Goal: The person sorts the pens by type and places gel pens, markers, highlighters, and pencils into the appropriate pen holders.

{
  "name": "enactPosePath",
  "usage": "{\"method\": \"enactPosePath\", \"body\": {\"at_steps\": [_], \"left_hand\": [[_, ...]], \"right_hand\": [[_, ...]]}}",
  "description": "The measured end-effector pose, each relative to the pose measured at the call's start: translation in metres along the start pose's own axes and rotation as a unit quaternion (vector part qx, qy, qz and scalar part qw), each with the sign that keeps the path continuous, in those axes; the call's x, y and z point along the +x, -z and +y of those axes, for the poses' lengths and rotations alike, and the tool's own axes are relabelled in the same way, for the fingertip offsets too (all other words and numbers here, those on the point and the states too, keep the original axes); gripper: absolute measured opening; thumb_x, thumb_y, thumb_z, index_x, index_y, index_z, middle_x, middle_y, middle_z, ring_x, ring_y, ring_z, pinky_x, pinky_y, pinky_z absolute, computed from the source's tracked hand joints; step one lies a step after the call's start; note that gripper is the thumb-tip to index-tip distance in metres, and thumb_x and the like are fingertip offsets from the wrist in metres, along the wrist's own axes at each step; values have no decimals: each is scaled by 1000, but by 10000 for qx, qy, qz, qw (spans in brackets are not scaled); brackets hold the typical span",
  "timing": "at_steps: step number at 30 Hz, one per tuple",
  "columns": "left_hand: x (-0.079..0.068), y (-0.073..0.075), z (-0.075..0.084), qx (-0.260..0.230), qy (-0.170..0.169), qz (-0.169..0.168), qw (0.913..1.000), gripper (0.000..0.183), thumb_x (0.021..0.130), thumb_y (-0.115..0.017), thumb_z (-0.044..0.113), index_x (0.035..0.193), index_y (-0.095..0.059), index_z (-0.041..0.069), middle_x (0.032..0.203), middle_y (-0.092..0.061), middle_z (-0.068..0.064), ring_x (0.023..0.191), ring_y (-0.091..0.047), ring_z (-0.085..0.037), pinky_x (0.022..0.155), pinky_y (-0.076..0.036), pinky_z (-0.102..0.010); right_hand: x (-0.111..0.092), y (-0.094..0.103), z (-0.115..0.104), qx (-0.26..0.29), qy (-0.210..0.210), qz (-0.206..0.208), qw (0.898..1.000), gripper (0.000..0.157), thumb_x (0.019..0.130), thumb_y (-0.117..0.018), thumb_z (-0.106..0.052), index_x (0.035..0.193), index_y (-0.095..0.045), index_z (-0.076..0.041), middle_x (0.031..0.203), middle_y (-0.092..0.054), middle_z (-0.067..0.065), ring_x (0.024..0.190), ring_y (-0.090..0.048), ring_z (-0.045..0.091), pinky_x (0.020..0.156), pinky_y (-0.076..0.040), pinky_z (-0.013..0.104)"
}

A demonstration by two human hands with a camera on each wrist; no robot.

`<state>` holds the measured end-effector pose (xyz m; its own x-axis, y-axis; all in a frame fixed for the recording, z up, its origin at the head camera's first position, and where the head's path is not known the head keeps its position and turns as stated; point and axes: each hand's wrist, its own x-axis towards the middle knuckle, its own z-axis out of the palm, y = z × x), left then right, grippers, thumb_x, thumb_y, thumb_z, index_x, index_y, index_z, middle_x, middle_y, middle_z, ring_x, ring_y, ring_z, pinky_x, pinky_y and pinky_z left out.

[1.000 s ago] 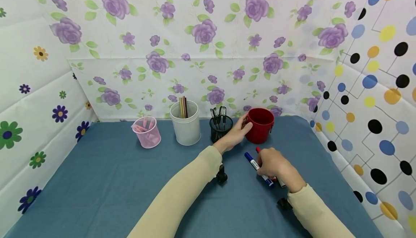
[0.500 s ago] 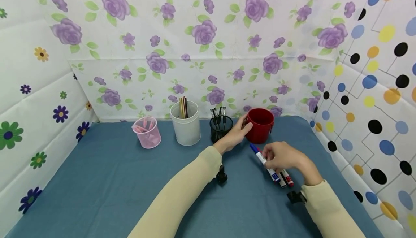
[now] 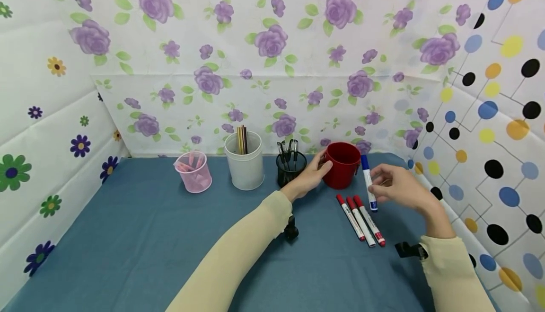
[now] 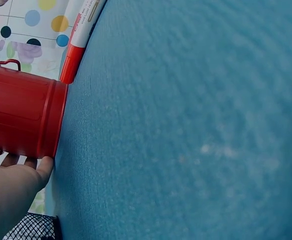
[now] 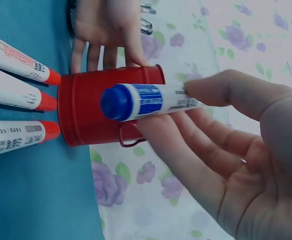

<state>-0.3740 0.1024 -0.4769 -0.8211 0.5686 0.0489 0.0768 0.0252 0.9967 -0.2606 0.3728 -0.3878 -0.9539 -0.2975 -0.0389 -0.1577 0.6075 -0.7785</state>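
Note:
In the head view, my right hand (image 3: pixel 400 186) pinches a blue-capped marker (image 3: pixel 369 184) between thumb and fingers, right of the red bucket (image 3: pixel 340 166). The marker is nearly upright, apart from the bucket; in the right wrist view its blue end (image 5: pixel 117 102) points toward the bucket. My left hand (image 3: pixel 308 175) rests against the bucket's left side, with fairly straight fingers (image 5: pixel 93 56) along its wall. The bucket has small wire handles. Three red-capped markers (image 3: pixel 361 222) lie side by side on the blue cloth in front of it.
Left of the bucket stand a black mesh cup (image 3: pixel 286 175) of pens, a white pot (image 3: pixel 246 172) with pencils and a pink mesh cup (image 3: pixel 197 179) holding pink items. Behind them rises a flowered cloth wall (image 3: pixel 170 113); a dotted wall (image 3: pixel 472 127) closes the right side.
My right hand has lifted the blue-capped marker from among the red-capped ones and carried it up and right, turning it more upright. The left hand stays at the bucket.

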Motion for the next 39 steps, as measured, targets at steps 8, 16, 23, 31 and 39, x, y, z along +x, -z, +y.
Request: {"method": "enactPosePath", "body": {"at_steps": [8,16,23,31,39], "left_hand": [[1,-2,1,41,6,17,10000,65,115,-45,43,172,-14,32,173,-26,-4,159,-28,-25,127,-32,-48],[0,-1,3,50,-16,46,10000,64,115,-45,42,171,-15,32,173,-27,-4,159,-28,-26,127,-32,-49],[-2,0,2,3,-33,71,10000,64,115,-44,42,172,-15,31,173,-27,-5,159,-29,-26,126,-32,-49],[-2,-1,1,-1,5,90,10000,64,115,-44,42,171,-15,32,173,-27,-4,158,-29,-26,126,-32,-49],[-3,-3,3,-60,-17,45,10000,64,115,-43,42,172,-15,30,173,-28,-4,158,-30,-26,126,-33,-49]], "right_hand": [[12,22,-3,-222,291,936,9949,44,103,-75,-23,135,-58,2,116,-72,23,87,-76,14,77,-63,26],[42,40,-12,-49,434,1568,9867,51,103,-74,-32,141,-57,-2,124,-69,19,91,-71,2,77,-62,23],[71,37,-22,710,463,1741,9811,52,103,-73,-28,144,-52,-4,124,-65,12,95,-72,4,78,-63,23],[93,30,-18,727,448,1476,9854,49,103,-74,-23,142,-55,0,129,-66,20,98,-73,9,78,-63,23],[102,25,-10,549,426,977,9928,50,103,-74,-20,142,-53,3,133,-62,27,98,-70,8,79,-63,25]]}}
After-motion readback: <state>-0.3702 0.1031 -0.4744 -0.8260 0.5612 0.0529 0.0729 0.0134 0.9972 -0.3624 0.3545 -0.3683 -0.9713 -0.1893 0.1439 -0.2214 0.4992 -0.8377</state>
